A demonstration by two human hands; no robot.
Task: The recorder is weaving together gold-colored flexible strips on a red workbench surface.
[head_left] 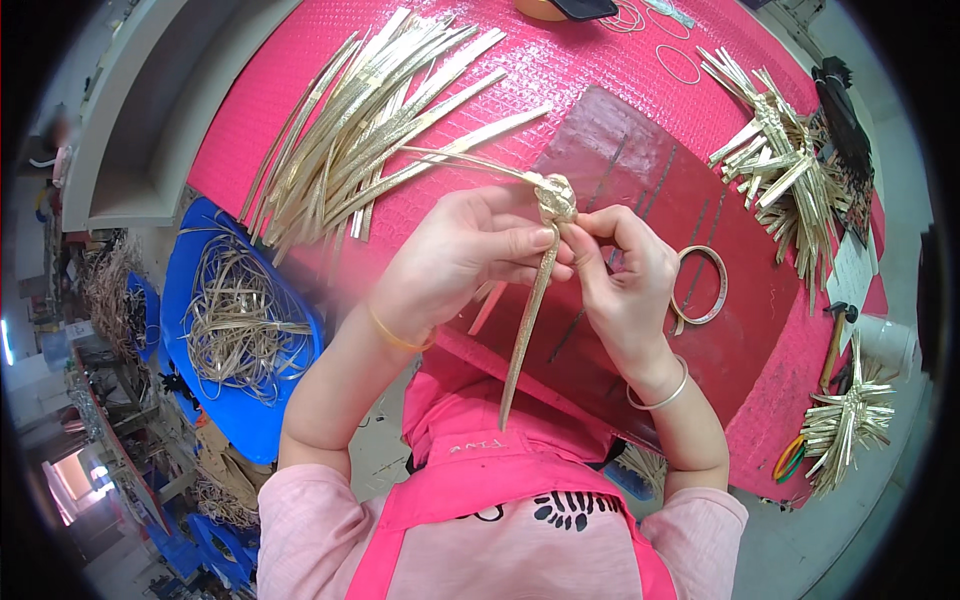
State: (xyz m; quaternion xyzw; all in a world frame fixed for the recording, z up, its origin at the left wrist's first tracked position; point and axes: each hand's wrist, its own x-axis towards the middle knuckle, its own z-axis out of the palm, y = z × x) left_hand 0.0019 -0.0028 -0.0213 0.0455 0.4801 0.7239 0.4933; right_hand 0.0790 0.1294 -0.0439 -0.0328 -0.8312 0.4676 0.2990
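Observation:
A knotted gold strip (556, 198) is held up between my two hands over the near part of the table. One long tail of it hangs down toward my apron, and thinner ends stick out to the upper left. My left hand (480, 240) is closed, with thumb and fingers pinching the strip just under the knot. From the other side my right hand (622, 265) pinches at the knot's lower right with thumb and forefinger. A roll of tape (700, 286) lies on the dark red mat (640, 190) beside my right hand.
Loose gold strips (380, 120) lie spread at the far left of the pink table (560, 60). Bundles of knotted gold strips (780, 150) are at the right, near a hammer (836, 345). A blue bin (262, 420) of tangled strips stands left of the table.

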